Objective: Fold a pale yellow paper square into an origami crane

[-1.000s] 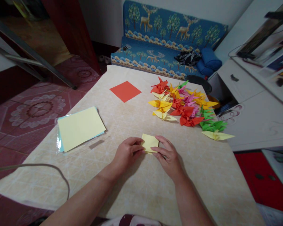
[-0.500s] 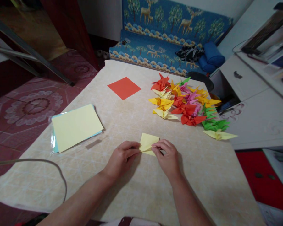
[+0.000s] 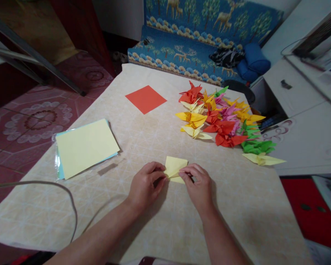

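A small folded sheet of pale yellow origami paper (image 3: pixel 176 165) lies on the table between my hands, with a flap partly lifted along its near side. My left hand (image 3: pixel 147 184) pinches its left corner between thumb and fingers. On the right edge, my right hand (image 3: pixel 198 184) grips the flap, fingertips pressed together. The fingers hide parts of both edges. Beyond the paper to the right sits a group of folded paper cranes (image 3: pixel 220 127) in red, orange, yellow, pink and green.
A red paper square (image 3: pixel 146 99) lies flat toward the far side of the table (image 3: pixel 154 140). At the left is a stack of yellow and blue sheets (image 3: pixel 86 149) on clear plastic. A cable (image 3: pixel 68 193) curves over the near left. A blue patterned sofa (image 3: pixel 179 55) stands behind.
The view has tilted down and shifted slightly. My left hand's fingers have moved a little along the paper's near left edge. Both hands keep hold of the paper.
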Action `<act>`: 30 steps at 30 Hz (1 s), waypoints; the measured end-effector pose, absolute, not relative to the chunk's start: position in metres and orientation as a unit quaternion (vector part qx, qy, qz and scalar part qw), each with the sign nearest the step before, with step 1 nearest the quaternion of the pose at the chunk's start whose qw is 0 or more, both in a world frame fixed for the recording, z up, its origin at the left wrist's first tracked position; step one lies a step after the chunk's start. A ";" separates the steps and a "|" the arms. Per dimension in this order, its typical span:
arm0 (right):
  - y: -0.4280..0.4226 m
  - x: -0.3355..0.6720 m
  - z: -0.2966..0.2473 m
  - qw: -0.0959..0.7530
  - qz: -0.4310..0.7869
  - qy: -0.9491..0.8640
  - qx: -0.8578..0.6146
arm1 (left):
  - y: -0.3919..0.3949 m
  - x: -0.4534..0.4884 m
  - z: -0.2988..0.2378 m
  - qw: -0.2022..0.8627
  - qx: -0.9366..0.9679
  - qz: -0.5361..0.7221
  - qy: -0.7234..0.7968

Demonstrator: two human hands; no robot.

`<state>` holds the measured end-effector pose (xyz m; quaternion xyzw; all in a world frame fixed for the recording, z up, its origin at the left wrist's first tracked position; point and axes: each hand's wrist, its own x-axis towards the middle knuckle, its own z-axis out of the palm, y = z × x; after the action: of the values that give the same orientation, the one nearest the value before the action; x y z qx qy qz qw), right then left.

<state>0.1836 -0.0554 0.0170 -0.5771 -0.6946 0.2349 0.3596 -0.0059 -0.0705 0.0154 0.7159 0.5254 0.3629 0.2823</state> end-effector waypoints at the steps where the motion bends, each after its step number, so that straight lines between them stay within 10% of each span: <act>1: -0.055 0.184 0.018 0.363 0.238 -0.694 -0.575 | -0.070 -0.005 0.016 0.284 0.714 0.362 0.528; 30: -0.049 0.180 0.019 0.356 0.237 -0.664 -0.613 | -0.068 0.001 0.023 0.267 0.732 0.323 0.537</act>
<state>0.1802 -0.0486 0.0187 -0.6128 -0.6643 0.2366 0.3565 0.0008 -0.0683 0.0228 0.7323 0.5367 0.3230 0.2671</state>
